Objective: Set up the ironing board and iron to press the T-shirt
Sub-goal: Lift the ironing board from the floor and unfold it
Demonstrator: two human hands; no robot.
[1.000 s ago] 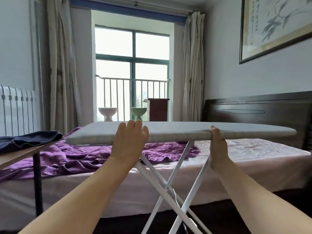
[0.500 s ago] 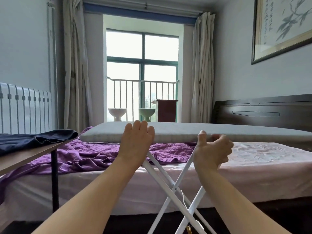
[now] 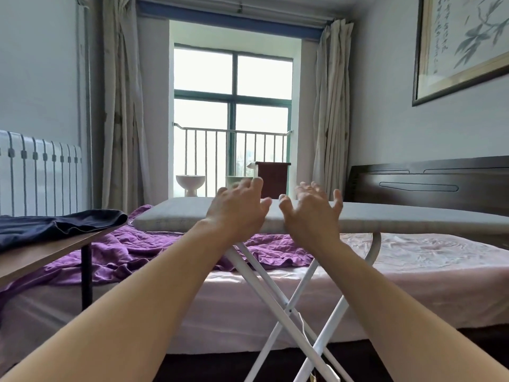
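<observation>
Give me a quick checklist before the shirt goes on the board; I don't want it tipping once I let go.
1. Ironing board top level and bare: ok, the grey pad looks flat with nothing on it.
2. White crossed legs spread: ok; whether the latch is locked: cannot tell.
3. Feet on the floor: cannot tell, they run out of view.
4. Left hand and right hand free: ok, both open with fingers spread over the near edge, gripping nothing.
5. Dark garment within reach: ok, it lies on the wooden table to the left.
6. Iron at hand: not ok, none is in view.
</observation>
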